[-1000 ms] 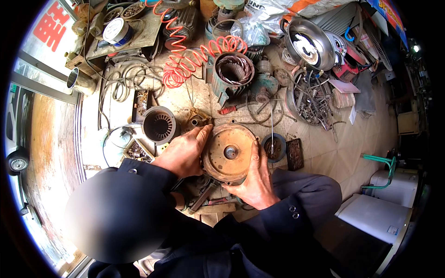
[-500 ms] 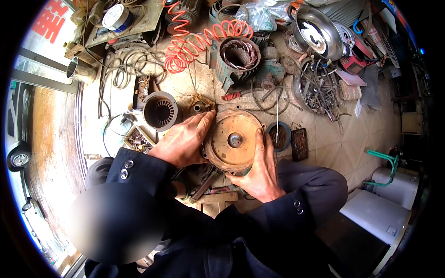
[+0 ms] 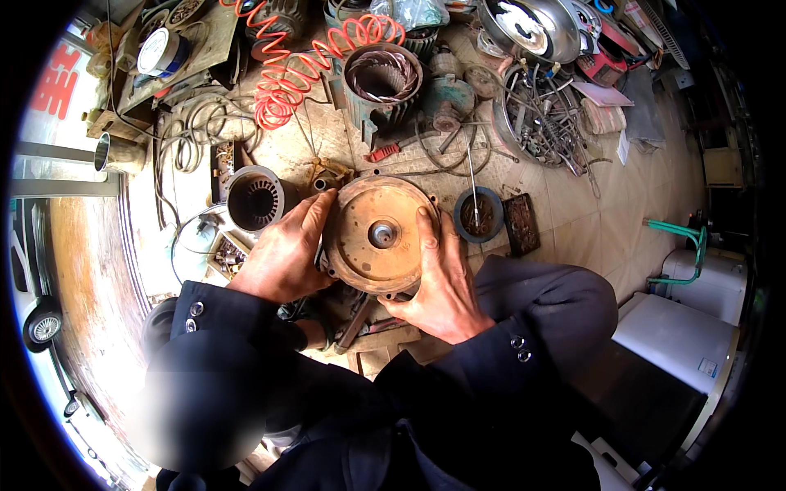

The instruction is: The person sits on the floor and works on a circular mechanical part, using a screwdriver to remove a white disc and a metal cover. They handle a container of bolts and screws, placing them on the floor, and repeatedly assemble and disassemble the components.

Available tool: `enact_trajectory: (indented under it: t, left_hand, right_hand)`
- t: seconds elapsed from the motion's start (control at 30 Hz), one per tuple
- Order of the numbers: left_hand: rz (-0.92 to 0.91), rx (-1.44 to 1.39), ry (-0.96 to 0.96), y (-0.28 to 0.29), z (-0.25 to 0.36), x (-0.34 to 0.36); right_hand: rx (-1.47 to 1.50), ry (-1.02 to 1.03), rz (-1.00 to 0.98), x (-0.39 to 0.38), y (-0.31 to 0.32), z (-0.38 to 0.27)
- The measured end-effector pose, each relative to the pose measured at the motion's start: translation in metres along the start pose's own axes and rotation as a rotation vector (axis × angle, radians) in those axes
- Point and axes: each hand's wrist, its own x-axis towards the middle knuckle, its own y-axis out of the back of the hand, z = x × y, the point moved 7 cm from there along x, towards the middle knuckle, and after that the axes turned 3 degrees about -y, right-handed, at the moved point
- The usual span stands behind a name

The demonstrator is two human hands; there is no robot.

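Observation:
Between my hands is a round, rust-tan motor end cover [image 3: 368, 262] with bolt lugs on its rim and a metal shaft end [image 3: 383, 235] in its centre hole. My left hand [image 3: 286, 254] grips its left rim, fingers pointing away from me. Around the right edge my right hand [image 3: 442, 282] is wrapped, fingers on the face and thumb near the lower rim. The cover's underside is hidden. Just left of my left hand stands a hollow slotted cylinder [image 3: 255, 199], and a small brass-coloured part [image 3: 329, 175] lies beyond the cover.
A motor housing with windings [image 3: 381, 78] stands ahead, beside a coiled red air hose [image 3: 282, 102]. To the right are a dark ring-shaped dish [image 3: 479, 214] with a thin rod, a dirty rectangular block [image 3: 521, 222] and a basin of loose metal parts [image 3: 544, 114]. Cables [image 3: 205, 131] lie at left.
The whole view has shifted, so the scene sits further left and slightly higher. Both hands stay on the motor end cover; my right fingers have moved slightly further onto its face.

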Motion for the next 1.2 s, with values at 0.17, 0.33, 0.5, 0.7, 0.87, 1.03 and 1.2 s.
enact_trajectory:
  t: [0.17,0.33,0.5,0.7,0.87,1.03,1.2]
  left_hand:
    - [-0.011,-0.011,0.011,-0.002,-0.001,0.0]
    - [-0.012,-0.002,0.017,-0.006,-0.004,-0.001]
    - [-0.001,-0.075,0.025,-0.005,-0.013,-0.007]
    - [-0.121,0.03,0.244,-0.01,-0.044,-0.02]
    - [-0.102,0.036,0.229,0.004,-0.039,-0.021]
    - [-0.148,0.086,0.22,-0.002,-0.04,-0.021]
    - [-0.134,-0.027,0.124,-0.005,-0.025,-0.015]
  right_hand:
    - [-0.009,0.023,0.014,0.0,0.0,0.003]
    - [-0.008,0.036,0.041,0.0,-0.002,0.003]
    - [-0.024,0.044,0.053,0.0,-0.003,-0.001]
    - [-0.063,0.072,0.058,0.003,-0.001,-0.006]
    - [-0.057,0.06,0.035,0.003,-0.006,-0.003]
    - [-0.081,0.034,0.047,0.004,-0.003,-0.005]
    - [-0.088,0.041,0.029,0.006,-0.003,-0.005]
